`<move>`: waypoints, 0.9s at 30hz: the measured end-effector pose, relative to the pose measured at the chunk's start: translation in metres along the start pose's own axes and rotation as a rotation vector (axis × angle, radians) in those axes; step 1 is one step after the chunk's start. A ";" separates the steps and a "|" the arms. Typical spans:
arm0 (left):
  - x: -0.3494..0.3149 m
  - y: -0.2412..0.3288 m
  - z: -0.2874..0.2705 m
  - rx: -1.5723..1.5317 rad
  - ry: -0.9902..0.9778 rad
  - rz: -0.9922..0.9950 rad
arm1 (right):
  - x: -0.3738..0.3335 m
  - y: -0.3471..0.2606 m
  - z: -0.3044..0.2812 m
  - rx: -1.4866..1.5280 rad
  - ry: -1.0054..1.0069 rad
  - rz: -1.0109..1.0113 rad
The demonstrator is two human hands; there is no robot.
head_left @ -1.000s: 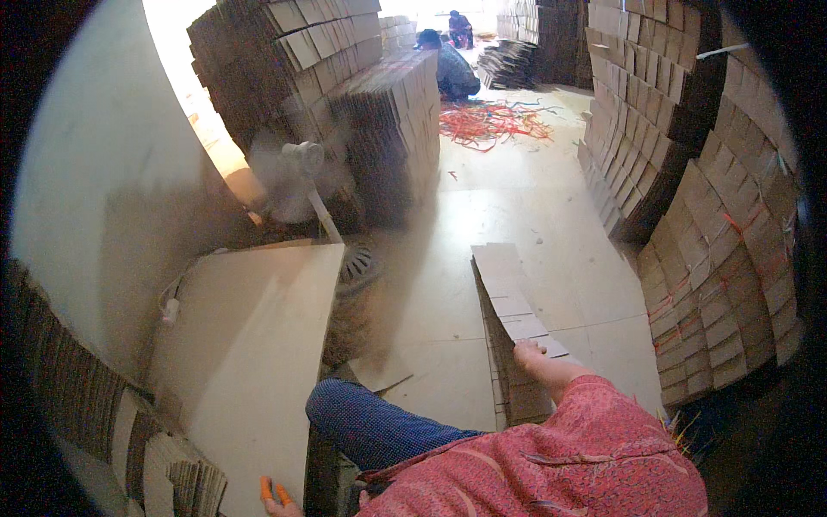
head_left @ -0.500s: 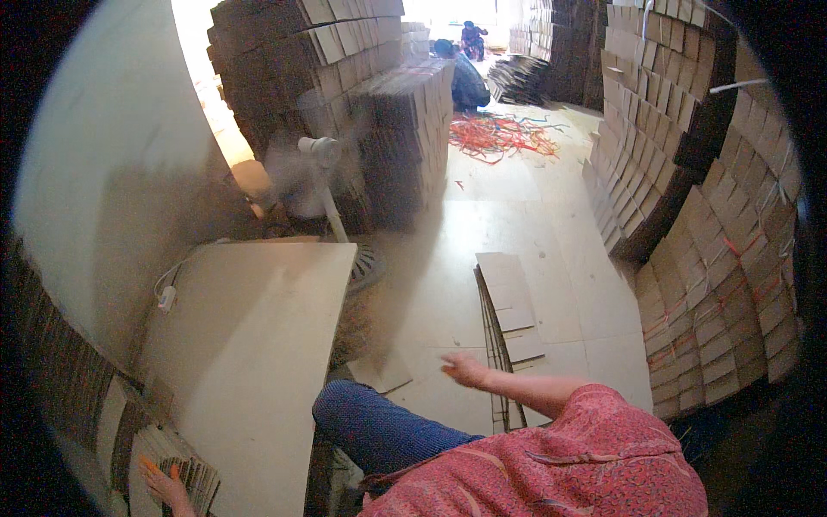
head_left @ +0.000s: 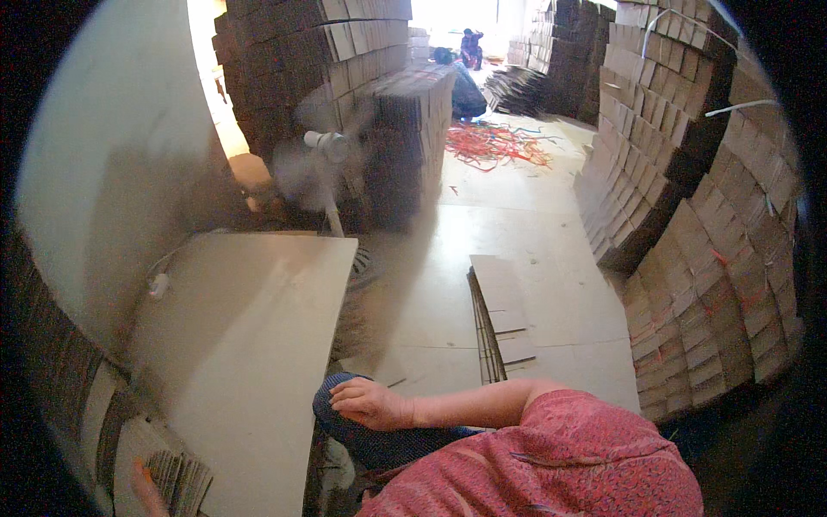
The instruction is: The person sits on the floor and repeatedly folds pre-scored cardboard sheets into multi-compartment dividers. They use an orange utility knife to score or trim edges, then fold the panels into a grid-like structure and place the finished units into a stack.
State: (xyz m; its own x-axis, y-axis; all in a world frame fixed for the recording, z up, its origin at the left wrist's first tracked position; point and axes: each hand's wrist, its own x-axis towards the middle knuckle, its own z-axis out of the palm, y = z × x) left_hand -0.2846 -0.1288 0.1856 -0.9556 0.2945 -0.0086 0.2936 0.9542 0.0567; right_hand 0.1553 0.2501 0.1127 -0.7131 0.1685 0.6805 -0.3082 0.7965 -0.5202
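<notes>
Thin grey-brown cardboard pieces (head_left: pixel 183 481), bunched with dark edges showing, sit at the near left of the pale worktop (head_left: pixel 233 345) beside the left hand (head_left: pixel 150 493), whose grip I cannot tell, while the right hand (head_left: pixel 374 405), empty and loosely curled, is over the blue-trousered knee (head_left: pixel 324 405).

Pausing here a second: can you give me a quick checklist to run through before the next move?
1. Right hand free: ok; nothing shows in it, over the dark blue dotted trouser leg.
2. Left hand gripping the fanned brown cardboard pieces: cannot tell; it is blurred at the lower edge.
3. Flat brown cardboard stack on the floor squared up: not ok; its pieces lie staggered.
4. Pale pedestal fan away from both hands: ok; it stands by the far end of the pale flat-topped table.
5. Tangled red plastic-looking strips away from both hands: ok; far down the floor.
</notes>
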 end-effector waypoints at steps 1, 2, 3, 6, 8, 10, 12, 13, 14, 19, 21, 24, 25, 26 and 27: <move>-0.001 -0.004 -0.001 -0.092 -0.020 0.000 | -0.002 0.000 -0.001 -0.002 0.004 -0.008; -0.002 -0.007 -0.002 -0.166 -0.039 0.001 | -0.002 -0.001 -0.001 -0.011 -0.003 0.002; -0.004 -0.004 -0.004 -0.229 -0.059 0.004 | -0.003 -0.003 -0.004 -0.023 -0.007 0.012; -0.022 -0.003 -0.013 -0.378 -0.098 -0.051 | -0.001 -0.006 -0.004 -0.050 -0.020 0.014; -0.030 0.003 -0.016 -0.447 -0.115 -0.082 | -0.002 -0.007 -0.004 -0.064 -0.027 0.016; -0.025 -0.010 -0.019 -0.427 -0.118 0.008 | 0.000 -0.010 -0.007 -0.082 -0.027 0.021; -0.015 -0.035 -0.020 -0.342 -0.104 0.178 | 0.006 -0.013 -0.007 -0.087 -0.049 0.025; -0.010 -0.041 -0.017 -0.314 -0.083 0.165 | 0.007 -0.014 -0.006 -0.088 -0.060 0.029; -0.007 -0.042 -0.014 -0.291 -0.063 0.153 | 0.005 -0.013 -0.003 -0.079 -0.056 0.031; 0.005 -0.043 0.014 -0.319 0.123 0.247 | 0.007 -0.015 0.000 -0.095 -0.037 0.032; -0.002 -0.040 0.011 -0.219 0.164 0.358 | 0.006 -0.015 0.000 -0.124 -0.064 0.062; -0.014 -0.036 0.014 -0.368 0.066 0.054 | 0.007 -0.014 -0.003 -0.150 -0.134 0.101; -0.016 -0.034 0.013 -0.377 0.069 0.016 | 0.008 -0.015 -0.004 -0.151 -0.128 0.104; -0.016 -0.030 0.015 -0.376 0.094 0.024 | 0.009 -0.015 -0.005 -0.152 -0.122 0.109; -0.018 -0.029 0.014 -0.356 0.114 0.037 | 0.010 -0.014 -0.004 -0.142 -0.102 0.092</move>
State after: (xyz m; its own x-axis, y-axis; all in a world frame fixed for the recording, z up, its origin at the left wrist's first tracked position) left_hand -0.2755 -0.1608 0.1699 -0.9471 0.3017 0.1098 0.3200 0.8595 0.3987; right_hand 0.1549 0.2433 0.1284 -0.7967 0.1906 0.5735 -0.1514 0.8557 -0.4949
